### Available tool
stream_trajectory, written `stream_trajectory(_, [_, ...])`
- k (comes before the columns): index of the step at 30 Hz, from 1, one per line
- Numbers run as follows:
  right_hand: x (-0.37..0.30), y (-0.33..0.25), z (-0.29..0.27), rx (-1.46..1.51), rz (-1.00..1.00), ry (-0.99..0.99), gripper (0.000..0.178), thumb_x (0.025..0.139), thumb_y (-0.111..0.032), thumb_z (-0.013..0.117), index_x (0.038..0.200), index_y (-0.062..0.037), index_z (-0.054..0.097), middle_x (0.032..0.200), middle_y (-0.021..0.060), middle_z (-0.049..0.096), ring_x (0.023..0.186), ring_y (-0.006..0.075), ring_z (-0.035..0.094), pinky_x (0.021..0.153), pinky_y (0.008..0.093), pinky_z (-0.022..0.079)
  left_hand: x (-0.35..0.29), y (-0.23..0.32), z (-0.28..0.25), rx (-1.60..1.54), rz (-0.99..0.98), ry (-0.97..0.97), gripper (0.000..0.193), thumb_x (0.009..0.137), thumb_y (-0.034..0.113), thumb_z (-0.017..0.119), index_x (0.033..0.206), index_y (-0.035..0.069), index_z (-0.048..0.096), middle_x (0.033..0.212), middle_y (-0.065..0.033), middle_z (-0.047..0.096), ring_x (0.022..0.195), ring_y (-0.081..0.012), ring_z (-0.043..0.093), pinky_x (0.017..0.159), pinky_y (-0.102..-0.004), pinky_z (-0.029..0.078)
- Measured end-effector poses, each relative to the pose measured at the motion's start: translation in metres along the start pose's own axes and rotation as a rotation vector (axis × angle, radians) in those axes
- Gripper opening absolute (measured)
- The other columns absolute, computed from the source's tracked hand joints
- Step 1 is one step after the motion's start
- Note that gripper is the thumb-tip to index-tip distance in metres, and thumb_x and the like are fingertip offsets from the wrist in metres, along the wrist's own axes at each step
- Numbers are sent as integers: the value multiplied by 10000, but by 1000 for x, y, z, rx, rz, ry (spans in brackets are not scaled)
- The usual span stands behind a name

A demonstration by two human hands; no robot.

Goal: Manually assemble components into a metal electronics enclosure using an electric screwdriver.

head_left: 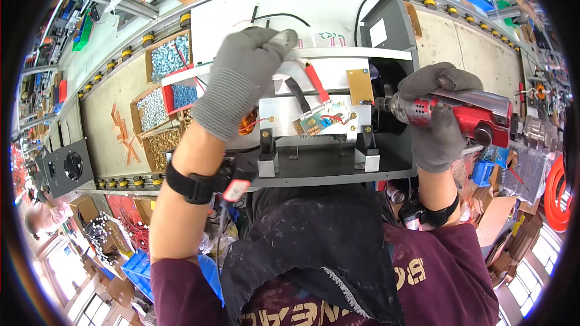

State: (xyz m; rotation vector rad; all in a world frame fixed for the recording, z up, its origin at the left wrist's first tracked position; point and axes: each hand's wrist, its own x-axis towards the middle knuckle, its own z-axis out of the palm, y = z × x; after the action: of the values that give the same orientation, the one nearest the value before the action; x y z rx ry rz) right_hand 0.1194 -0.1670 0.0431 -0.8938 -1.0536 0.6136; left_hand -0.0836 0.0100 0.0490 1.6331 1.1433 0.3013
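Note:
My right hand (442, 111), in a grey glove, is wrapped round a red power screwdriver (477, 122). Its nose points left, close to a screw at the corner of a tan plate (360, 87). My left hand (254, 54), gloved too, is curled at the edge of a long white panel (338, 53); whatever its fingers may hold is hidden. Below the panel, inside a dark grey metal case (326, 175), a small circuit board (314, 124) with red and black wires sits on a white metal bracket. A copper coil (246, 124) shows beside my left wrist.
Left of the case stand cardboard bins of screws (152, 111) and a red bin (181, 93). Orange strips (124, 136) lie farther left, near a dark panel with a fan opening (71, 165). Loose black wire (284, 16) lies on the white sheet behind. Rollers (429, 2) line the bench.

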Motion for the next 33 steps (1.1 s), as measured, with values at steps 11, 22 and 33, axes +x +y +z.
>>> stream_trajectory(11, [-16,11,30,-191,-99,139,394,847,-282,705,1079,-51,485,840,186,602,746,283,604,716,408,518,19,-29,-63,978,288,-27,379,805,481,681,1003,161,725,918,-67,684,883,-253,670,788,-376,514])
stream_trajectory(22, [-40,23,30,-561,-34,226,500,823,-250,718,1216,-52,481,1156,158,553,1032,271,574,925,411,473,27,-39,-55,1175,568,127,342,817,486,625,799,160,723,752,-26,626,685,-244,643,609,-373,497])
stream_trajectory(33, [-15,19,31,-381,94,447,365,808,-48,640,1149,-15,514,995,127,642,864,218,646,785,355,545,27,-37,-37,1125,652,200,420,807,547,608,783,140,711,744,-48,630,666,-260,653,556,-370,489])
